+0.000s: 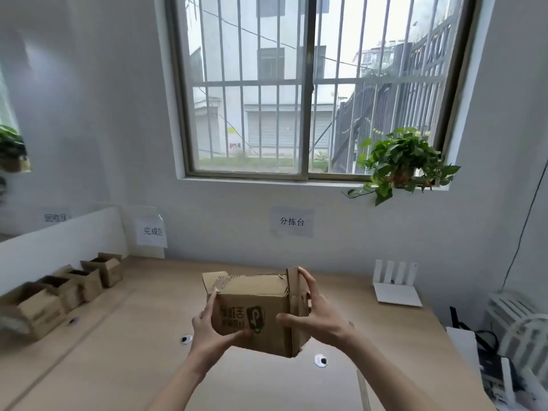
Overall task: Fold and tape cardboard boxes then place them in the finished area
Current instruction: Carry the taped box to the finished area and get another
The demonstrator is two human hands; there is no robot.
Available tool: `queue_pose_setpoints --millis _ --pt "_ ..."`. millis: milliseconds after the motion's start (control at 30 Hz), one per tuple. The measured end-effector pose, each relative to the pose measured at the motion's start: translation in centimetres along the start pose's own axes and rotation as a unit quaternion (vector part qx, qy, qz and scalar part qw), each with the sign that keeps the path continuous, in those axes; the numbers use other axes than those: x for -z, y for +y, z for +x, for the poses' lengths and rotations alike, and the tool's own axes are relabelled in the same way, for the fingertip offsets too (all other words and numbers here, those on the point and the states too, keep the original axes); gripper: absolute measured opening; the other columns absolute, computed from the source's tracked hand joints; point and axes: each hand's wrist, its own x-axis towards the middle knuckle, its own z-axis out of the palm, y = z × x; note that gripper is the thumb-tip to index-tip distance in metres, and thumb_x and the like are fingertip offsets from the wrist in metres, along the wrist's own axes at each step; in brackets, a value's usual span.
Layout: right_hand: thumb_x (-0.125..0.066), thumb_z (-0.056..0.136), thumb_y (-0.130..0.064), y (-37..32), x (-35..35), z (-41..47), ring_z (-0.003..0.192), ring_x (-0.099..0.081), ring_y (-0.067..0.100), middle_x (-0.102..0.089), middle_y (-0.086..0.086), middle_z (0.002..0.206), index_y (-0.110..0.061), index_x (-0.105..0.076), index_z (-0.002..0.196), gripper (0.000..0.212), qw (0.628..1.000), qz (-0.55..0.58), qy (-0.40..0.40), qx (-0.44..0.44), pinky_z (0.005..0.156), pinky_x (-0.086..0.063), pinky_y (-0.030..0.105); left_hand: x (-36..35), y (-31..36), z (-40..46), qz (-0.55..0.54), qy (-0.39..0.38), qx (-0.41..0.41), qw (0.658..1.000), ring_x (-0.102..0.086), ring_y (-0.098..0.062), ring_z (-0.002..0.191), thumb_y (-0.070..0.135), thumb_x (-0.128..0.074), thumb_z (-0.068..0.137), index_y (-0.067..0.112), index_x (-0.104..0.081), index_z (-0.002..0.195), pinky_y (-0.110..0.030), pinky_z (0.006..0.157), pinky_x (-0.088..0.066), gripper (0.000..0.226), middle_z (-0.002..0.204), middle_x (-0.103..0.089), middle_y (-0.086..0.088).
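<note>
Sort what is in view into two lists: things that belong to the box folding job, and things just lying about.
Job:
- cardboard box, held above the table by the left hand and right hand
- row of boxes along the table's left side
- paper sign behind that row

Lying about:
- potted plant on the windowsill
- white router
- wooden table

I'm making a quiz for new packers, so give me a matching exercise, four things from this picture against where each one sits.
Things:
1. cardboard box
2. potted plant
3. white router
4. row of folded boxes

Places:
A. window sill
B. left edge of the table
C. held in both hands above the table
D. table's far right, by the wall

Pairs: 1-C, 2-A, 3-D, 4-B
</note>
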Motion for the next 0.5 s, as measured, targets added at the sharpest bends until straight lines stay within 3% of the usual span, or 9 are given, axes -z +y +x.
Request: queue_pose_setpoints --millis 100,200,300,433,500 --pt "-0.095 0.057 -0.048 -2.5 -3.1 1.8 0.123 -0.059 0.021 -0.05 0.001 0.14 -0.069 -0.006 0.145 0.127 0.998 0.018 -0.052 0.01 0.104 -0.052 0.045 5.1 0.3 0.5 0.01 0.026 0.014 1.0 -0.039 -0.024 0.13 0.054 -0.094 0.054 0.045 -0.018 0.157 -0.046 0.118 -0.032 0.128 0.129 -0.034 -0.003" --pt "-0.096 0.055 -0.038 -5.1 -7.2 3.8 0.124 -0.056 0.027 -0.047 0.006 0.139 -0.068 -0.009 0.145 0.129 0.998 0.023 -0.045 0.039 0.102 -0.052 0.05 10.4 0.7 0.9 0.014 0.046 0.007 0.999 -0.044 -0.025 0.13 0.053 -0.088 0.065 0.041 -0.024 0.156 -0.04 0.109 -0.043 0.113 0.135 -0.042 -0.006" --pt "-0.095 0.053 -0.03 -8.0 -12.0 5.6 0.123 -0.055 0.028 -0.044 0.005 0.139 -0.065 -0.013 0.147 0.129 0.996 0.026 -0.045 0.071 0.099 -0.054 0.052 16.3 0.6 1.3 0.022 0.084 0.005 0.996 -0.045 -0.021 0.124 0.051 -0.085 0.072 0.038 -0.031 0.154 -0.039 0.109 -0.042 0.099 0.14 -0.048 -0.006" --pt "-0.094 0.054 -0.027 -11.2 -18.6 7.9 0.119 -0.055 0.023 -0.043 -0.002 0.137 -0.06 -0.015 0.15 0.129 0.992 0.032 -0.045 0.115 0.098 -0.054 0.05 24.6 -0.9 1.9 0.049 0.114 0.011 0.992 -0.041 -0.026 0.141 0.043 -0.078 0.084 0.03 -0.031 0.156 -0.038 0.115 -0.035 0.087 0.155 -0.043 -0.005" --pt "-0.093 0.054 -0.03 -12.5 -22.1 8.9 0.119 -0.054 0.019 -0.044 -0.003 0.134 -0.061 -0.014 0.149 0.128 0.99 0.029 -0.047 0.127 0.1 -0.052 0.046 28.7 -2.2 2.1 0.13 0.134 0.018 0.982 -0.04 -0.023 0.143 0.046 -0.069 0.091 0.031 -0.032 0.155 -0.039 0.113 -0.037 0.076 0.156 -0.043 -0.002"
